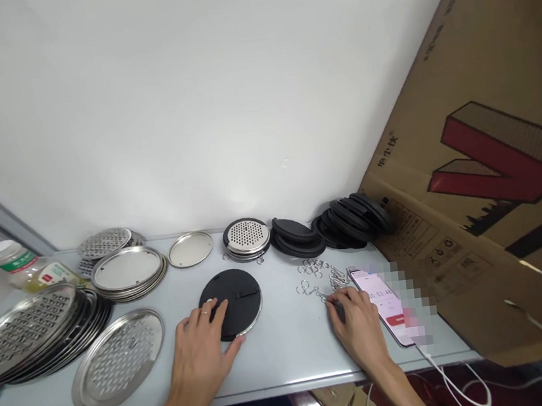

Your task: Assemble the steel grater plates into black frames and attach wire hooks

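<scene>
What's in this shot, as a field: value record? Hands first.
left hand: fingers on a black disc lying on the table
right hand: fingertips at the small metal clips; grip unclear
left side: stack of grater plates, single grater plate, white-lidded jar
back row: smooth metal plate, stack with perforated top, black piles
right side: phone with white cable, cardboard box

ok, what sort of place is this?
Probably a small hand-assembly workbench: stacked metal grater plates, piled black discs and loose wire fittings share one tabletop.
</scene>
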`<state>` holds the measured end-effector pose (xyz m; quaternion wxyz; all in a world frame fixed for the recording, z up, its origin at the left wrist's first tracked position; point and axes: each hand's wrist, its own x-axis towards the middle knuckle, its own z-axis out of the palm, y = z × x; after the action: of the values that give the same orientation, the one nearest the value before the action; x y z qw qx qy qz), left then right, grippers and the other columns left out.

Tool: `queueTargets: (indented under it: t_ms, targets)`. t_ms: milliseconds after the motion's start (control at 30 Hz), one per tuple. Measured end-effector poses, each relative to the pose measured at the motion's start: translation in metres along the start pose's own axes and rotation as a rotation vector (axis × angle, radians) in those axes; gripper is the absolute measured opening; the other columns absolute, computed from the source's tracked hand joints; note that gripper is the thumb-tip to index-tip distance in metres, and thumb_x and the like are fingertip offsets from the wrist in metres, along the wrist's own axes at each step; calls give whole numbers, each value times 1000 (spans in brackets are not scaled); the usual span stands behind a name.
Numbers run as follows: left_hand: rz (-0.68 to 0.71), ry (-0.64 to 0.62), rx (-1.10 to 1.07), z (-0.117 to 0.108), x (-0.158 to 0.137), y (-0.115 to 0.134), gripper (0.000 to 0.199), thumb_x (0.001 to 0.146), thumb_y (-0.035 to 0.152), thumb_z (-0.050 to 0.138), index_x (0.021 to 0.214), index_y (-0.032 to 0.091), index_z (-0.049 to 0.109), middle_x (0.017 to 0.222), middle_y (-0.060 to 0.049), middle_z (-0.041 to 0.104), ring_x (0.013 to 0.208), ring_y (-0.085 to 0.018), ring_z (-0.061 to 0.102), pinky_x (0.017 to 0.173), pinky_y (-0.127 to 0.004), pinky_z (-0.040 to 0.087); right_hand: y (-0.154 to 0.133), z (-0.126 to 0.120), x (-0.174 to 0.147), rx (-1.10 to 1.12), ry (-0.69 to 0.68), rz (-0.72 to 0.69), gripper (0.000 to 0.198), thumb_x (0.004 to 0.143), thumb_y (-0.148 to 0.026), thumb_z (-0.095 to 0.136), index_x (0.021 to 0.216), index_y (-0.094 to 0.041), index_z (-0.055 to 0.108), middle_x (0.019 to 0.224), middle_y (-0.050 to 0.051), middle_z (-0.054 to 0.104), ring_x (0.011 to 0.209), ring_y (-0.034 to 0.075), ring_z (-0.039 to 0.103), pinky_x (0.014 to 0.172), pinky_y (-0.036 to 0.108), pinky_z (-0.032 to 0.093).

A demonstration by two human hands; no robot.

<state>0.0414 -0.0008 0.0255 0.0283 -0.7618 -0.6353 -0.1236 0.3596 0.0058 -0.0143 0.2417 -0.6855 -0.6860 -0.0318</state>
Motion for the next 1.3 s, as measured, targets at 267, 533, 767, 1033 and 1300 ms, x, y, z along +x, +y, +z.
queueTargets:
  t_ms: [267, 533, 767, 1033, 1300]
  targets:
    - [287, -90, -197, 1, 35, 93, 28, 96, 23, 47, 121, 23, 61, 115, -7, 65, 103, -25, 58, 85, -40, 43, -2, -2, 1, -12, -9, -24, 19, 95, -23, 48, 96, -22, 67, 96, 8, 64, 90, 28, 54, 74, 41, 40]
    - [303, -133, -179, 37, 93, 127, 15, 91, 23, 58, 103, 19, 66, 102, -8, 67, 100, -25, 61, 84, -37, 48, 0, 2, -1, -33, 42, 14, 22, 96, -25, 48, 113, -17, 59, 102, 12, 64, 96, 31, 53, 77, 42, 41]
    - [402, -153, -84, 36, 86, 121, 14, 93, 16, 53, 97, 13, 66, 99, -12, 67, 97, -26, 63, 82, -39, 48, 0, 2, -1, -64, 53, 47, 16, 96, -29, 49, 89, -22, 62, 93, 10, 61, 90, 31, 52, 72, 43, 38]
    - [483, -134, -25, 33, 65, 108, 19, 90, 6, 52, 93, 14, 68, 94, -11, 68, 93, -23, 62, 79, -36, 47, 1, 3, 0, 55, -35, 3, 17, 97, -28, 45, 88, -23, 58, 96, 8, 57, 90, 29, 49, 74, 43, 40]
    - [486, -95, -105, 23, 35, 99, 16, 92, 17, 54, 99, 19, 68, 101, -7, 70, 95, -22, 62, 82, -38, 45, -2, 3, 1, 78, -37, 13, 18, 97, -29, 44, 86, -23, 57, 93, 8, 56, 87, 28, 49, 76, 43, 39]
